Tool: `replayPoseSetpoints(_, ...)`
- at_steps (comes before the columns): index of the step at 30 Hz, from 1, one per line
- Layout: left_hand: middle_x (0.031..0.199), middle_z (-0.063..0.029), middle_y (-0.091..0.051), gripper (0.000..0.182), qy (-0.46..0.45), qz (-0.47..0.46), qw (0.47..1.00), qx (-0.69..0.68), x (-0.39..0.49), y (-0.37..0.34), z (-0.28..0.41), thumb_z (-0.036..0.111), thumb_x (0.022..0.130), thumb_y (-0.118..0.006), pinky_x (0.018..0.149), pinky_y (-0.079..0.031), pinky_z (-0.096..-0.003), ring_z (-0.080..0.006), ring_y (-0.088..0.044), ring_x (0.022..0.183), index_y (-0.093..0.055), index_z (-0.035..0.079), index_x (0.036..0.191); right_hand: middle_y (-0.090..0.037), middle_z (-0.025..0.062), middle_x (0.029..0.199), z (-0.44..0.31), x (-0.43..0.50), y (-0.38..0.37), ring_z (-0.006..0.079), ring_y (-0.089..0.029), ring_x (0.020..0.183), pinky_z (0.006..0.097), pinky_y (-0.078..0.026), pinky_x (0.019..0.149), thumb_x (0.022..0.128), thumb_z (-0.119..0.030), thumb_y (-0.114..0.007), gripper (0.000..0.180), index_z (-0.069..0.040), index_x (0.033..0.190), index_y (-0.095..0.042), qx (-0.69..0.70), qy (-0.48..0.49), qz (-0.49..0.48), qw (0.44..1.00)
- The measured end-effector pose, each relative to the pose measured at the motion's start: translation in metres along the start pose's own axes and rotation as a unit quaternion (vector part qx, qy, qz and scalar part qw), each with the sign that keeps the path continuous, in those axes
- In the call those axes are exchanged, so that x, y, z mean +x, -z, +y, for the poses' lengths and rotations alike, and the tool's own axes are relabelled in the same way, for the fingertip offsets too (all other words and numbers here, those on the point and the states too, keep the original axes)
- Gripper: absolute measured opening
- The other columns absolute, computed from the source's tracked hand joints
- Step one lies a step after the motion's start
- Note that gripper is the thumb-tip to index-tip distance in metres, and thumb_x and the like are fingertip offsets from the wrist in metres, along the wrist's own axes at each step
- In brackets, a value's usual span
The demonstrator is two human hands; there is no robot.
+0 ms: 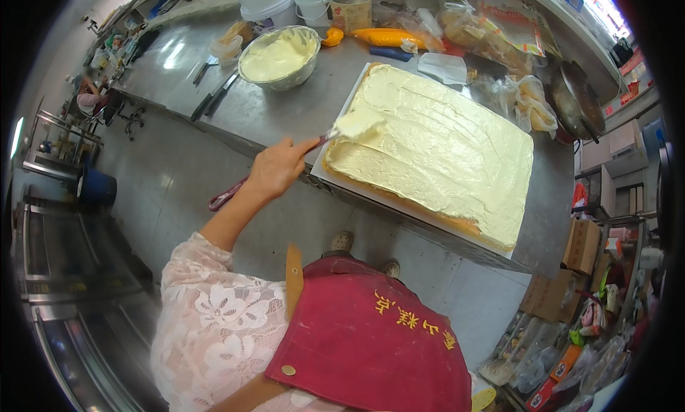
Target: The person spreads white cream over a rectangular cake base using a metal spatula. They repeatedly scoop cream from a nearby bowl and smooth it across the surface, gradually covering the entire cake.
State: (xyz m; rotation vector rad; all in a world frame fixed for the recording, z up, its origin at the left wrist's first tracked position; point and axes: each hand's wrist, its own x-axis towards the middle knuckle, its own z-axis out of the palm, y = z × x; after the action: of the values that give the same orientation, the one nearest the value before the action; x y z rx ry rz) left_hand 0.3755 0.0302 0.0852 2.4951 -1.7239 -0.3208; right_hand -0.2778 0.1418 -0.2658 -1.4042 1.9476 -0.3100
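My left hand (275, 168) grips the dark red handle of a spatula (230, 194), whose end sticks out behind the wrist. Pale yellow cream coats the spatula's blade, which rests on or just above the near-left part of a sheet cake (439, 150). The same cream covers the cake's top in uneven ridges. Golden sponge shows along the near edge. Under the cake lies a white board or paper (412, 202) at the table's front edge. My right hand is out of view. Beyond the cake to the left stands a bowl of cream (281, 56).
Knives (214, 96) lie on the steel table (166, 75) left of the bowl. White tubs (316, 2), a tin (350, 9), an orange piping bag (393, 37) and plastic bags line the back. A dark pan (575, 99) stands at right. Cartons (580, 243) fill shelving on the right.
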Motion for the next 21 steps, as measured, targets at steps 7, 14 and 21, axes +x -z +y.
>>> replayPoseSetpoints(7,0.112,-0.0189,-0.060,0.053,0.009,0.094,0.995,-0.017,0.111,-0.004,0.021,0.016,0.099,-0.046,0.087,-0.053,-0.0474,-0.0378,-0.065,0.101,-0.050,0.036,0.148,-0.065,0.0184,0.111,-0.035,0.014,0.013,0.0270,-0.070,0.089,0.0389,-0.055,0.080,0.092,-0.015,-0.066,0.027,0.000,0.114,-0.067,-0.004,-0.036,-0.086,0.996)
replayPoseSetpoints(14,0.125,-0.0208,-0.060,0.049,-0.031,0.056,0.998,0.027,0.165,-0.021,0.017,0.020,0.102,-0.042,0.094,-0.053,-0.0470,-0.0377,-0.065,0.112,-0.048,0.031,0.150,-0.065,0.0157,0.109,-0.067,0.001,0.013,0.0244,-0.071,0.087,0.0371,-0.055,0.079,0.093,-0.015,-0.066,0.026,0.000,0.114,-0.067,0.056,-0.036,-0.063,0.996)
replayPoseSetpoints(21,0.121,-0.0236,-0.061,0.047,-0.004,0.050,0.999,0.006,0.168,-0.026,0.001,0.017,0.101,-0.043,0.090,-0.054,-0.0477,-0.0401,-0.066,0.107,-0.052,0.026,0.146,-0.067,0.0201,0.112,-0.041,-0.021,-0.004,0.0320,-0.067,0.104,0.0428,-0.052,0.091,0.090,-0.023,-0.067,0.030,0.000,0.110,-0.070,-0.028,-0.067,-0.049,0.996)
